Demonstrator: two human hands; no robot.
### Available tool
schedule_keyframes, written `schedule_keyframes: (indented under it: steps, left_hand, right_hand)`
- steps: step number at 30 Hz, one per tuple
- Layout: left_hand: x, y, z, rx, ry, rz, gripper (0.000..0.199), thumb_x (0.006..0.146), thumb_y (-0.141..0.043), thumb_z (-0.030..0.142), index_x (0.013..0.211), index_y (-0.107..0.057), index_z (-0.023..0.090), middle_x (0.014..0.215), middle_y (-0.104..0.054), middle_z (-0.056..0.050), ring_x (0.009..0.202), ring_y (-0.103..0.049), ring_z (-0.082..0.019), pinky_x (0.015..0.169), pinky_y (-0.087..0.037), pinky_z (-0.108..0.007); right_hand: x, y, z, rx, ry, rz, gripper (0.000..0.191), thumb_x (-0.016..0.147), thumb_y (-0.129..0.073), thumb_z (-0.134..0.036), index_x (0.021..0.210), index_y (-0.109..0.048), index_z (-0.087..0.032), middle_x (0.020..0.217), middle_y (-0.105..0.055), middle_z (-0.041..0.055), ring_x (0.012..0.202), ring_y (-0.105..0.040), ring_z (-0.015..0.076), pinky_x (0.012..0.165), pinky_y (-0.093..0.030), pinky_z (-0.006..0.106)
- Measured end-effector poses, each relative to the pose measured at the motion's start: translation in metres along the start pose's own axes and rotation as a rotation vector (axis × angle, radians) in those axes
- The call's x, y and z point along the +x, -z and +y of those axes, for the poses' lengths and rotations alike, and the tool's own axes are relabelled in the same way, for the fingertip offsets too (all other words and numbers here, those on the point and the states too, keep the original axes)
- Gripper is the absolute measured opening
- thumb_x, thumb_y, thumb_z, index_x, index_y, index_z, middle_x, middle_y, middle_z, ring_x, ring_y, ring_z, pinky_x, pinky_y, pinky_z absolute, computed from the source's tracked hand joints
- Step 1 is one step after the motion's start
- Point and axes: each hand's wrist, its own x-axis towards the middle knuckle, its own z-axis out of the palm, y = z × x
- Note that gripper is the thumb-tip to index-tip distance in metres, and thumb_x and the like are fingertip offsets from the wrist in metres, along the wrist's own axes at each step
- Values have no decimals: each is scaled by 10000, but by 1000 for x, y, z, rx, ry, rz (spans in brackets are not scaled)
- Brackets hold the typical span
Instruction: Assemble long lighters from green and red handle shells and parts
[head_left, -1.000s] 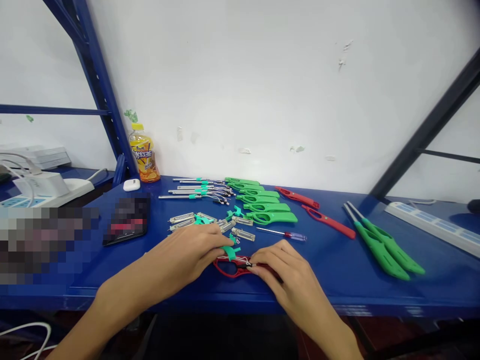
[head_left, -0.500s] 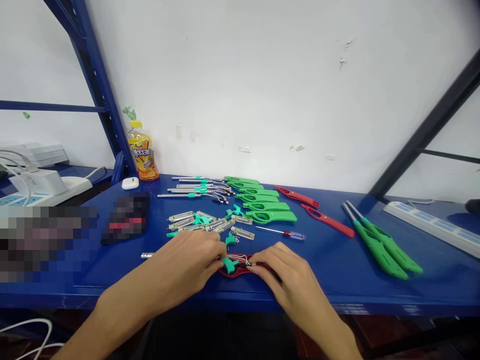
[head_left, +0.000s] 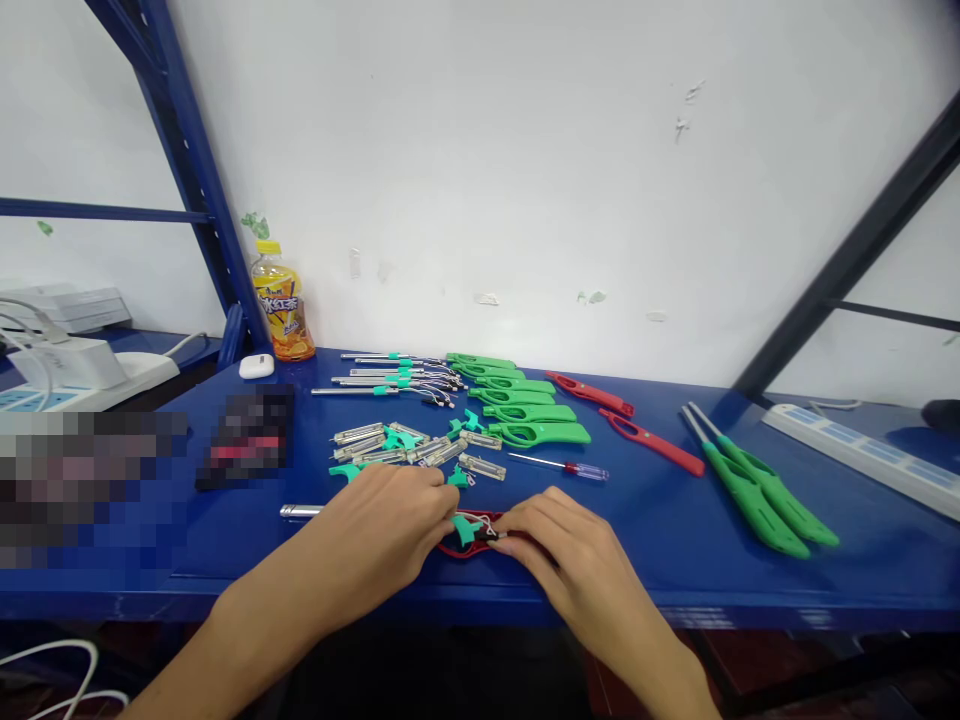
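A red lighter shell lies near the table's front edge between my hands, with a teal trigger, thin white wires and a small black part in it. My left hand is closed at the shell's left part, its fingertips beside the trigger; what they pinch is hidden. A metal tube sticks out to the left behind that hand. My right hand pinches the black part at its right end. Clear lighter tanks and teal triggers lie just behind.
Behind lie wired metal tubes and green shells. A screwdriver, red shells and green lighters are to the right, beside a power strip. A bottle and white case stand back left.
My left hand has shifted slightly right, and more of the metal tube shows. The teal trigger and black part sit slightly differently in the red shell.
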Motion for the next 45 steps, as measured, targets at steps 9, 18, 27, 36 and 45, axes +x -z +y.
schedule_keyframes:
  steps: [9,18,27,36,45]
  left_hand:
    - [1,-2,-1,-2,-36,29,181,1019,-684,155,852,-658,217,850,-716,-19,718,-663,-221,614,-322,-344]
    - [0,-6,-2,-1,-50,-16,257,992,-562,4,921,-657,233,934,-709,-26,778,-660,-247,607,-292,-351]
    - [-1,-3,-1,-17,-15,-36,231,1024,-570,42,909,-649,227,932,-713,-32,796,-667,-252,642,-303,-361]
    - [5,0,1,91,-26,47,182,1047,-692,200,874,-637,218,863,-679,-21,718,-642,-242,599,-241,-354]
    - [0,-9,-5,96,-48,51,278,971,-609,-30,958,-650,245,967,-697,-25,914,-652,-272,613,-259,-364]
  right_hand:
    - [0,0,0,11,14,4,211,1152,-542,-306,1081,-723,-225,1021,-789,19,891,-669,204,820,-536,357]
    - [-1,0,0,7,20,2,213,1158,-527,-279,1076,-718,-229,1042,-789,24,891,-667,205,812,-531,359]
    - [-2,1,0,10,38,5,172,1148,-541,-223,1087,-702,-232,1055,-786,18,901,-662,210,814,-509,352]
    - [-2,0,2,26,30,4,124,1131,-577,-196,1091,-686,-240,1059,-778,-5,905,-669,202,820,-489,343]
    - [-5,-3,3,18,23,41,98,1130,-589,-200,1118,-671,-252,1044,-769,-19,889,-687,195,828,-479,339]
